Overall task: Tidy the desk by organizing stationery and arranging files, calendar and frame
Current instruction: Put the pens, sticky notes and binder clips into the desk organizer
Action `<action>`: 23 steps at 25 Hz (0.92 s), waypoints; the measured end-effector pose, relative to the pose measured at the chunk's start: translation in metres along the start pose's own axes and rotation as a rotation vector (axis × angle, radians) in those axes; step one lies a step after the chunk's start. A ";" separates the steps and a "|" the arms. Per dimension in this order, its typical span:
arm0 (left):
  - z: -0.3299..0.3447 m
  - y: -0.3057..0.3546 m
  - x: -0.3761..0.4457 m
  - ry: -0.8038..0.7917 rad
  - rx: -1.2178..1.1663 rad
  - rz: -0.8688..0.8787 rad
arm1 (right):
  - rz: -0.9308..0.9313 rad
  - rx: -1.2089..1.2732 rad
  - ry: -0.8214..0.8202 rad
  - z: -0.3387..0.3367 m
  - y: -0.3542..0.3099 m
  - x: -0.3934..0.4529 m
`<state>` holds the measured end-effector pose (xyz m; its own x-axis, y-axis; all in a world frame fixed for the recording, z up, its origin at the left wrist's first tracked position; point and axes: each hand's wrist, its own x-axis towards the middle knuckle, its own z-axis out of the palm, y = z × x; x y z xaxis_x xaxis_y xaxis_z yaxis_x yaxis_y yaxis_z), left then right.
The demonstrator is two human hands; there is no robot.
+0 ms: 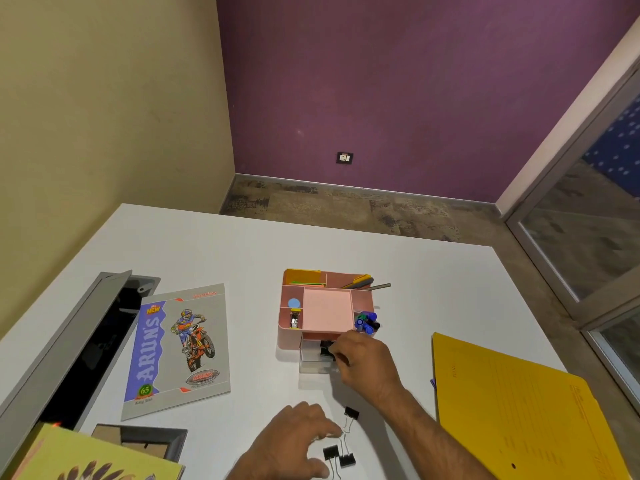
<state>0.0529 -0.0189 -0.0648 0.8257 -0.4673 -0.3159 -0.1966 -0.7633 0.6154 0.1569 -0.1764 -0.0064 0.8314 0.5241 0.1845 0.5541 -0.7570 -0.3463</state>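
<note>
A pink desk organiser (327, 311) stands mid-desk with pens, sticky notes and markers in its compartments. Its clear drawer (313, 362) is pulled out at the front. My right hand (367, 365) pinches a black binder clip (326, 349) over that drawer. My left hand (294, 441) rests on the desk near the front edge, its fingertips touching the wire handles of three black binder clips: one (351, 413) stands apart above, the other two (330, 452) (347, 459) lie side by side just right of the hand. A yellow file (512, 410) lies at the right.
A notebook with a motorbike cover (178, 351) lies left of the organiser. An open grey cable hatch (69, 348) sits at the left edge. A dark picture frame (145, 441) and a yellow printed sheet (69, 459) lie at the front left. The white desk (242, 251) stretches behind.
</note>
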 end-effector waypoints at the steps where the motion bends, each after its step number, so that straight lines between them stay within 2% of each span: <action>1: 0.002 -0.001 0.002 -0.025 0.079 0.026 | 0.005 -0.029 -0.069 -0.001 -0.003 0.004; 5: 0.007 -0.001 0.009 -0.041 0.222 0.078 | 0.000 -0.213 -0.327 -0.002 -0.010 0.020; 9: 0.009 -0.005 0.008 0.009 0.202 0.050 | -0.024 -0.302 -0.393 0.004 -0.006 0.024; 12: 0.008 -0.009 0.004 0.094 0.139 0.008 | 0.019 -0.230 -0.327 0.006 -0.003 0.019; 20: 0.001 -0.001 0.003 0.388 -0.068 -0.076 | -0.021 0.168 0.073 0.004 0.008 -0.007; 23: -0.005 0.009 0.005 0.531 -0.205 -0.144 | 0.094 0.380 0.081 0.003 0.009 -0.016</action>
<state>0.0577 -0.0262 -0.0574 0.9987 -0.0376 -0.0346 0.0001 -0.6756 0.7372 0.1481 -0.1903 -0.0151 0.8866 0.4158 0.2026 0.4334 -0.5940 -0.6777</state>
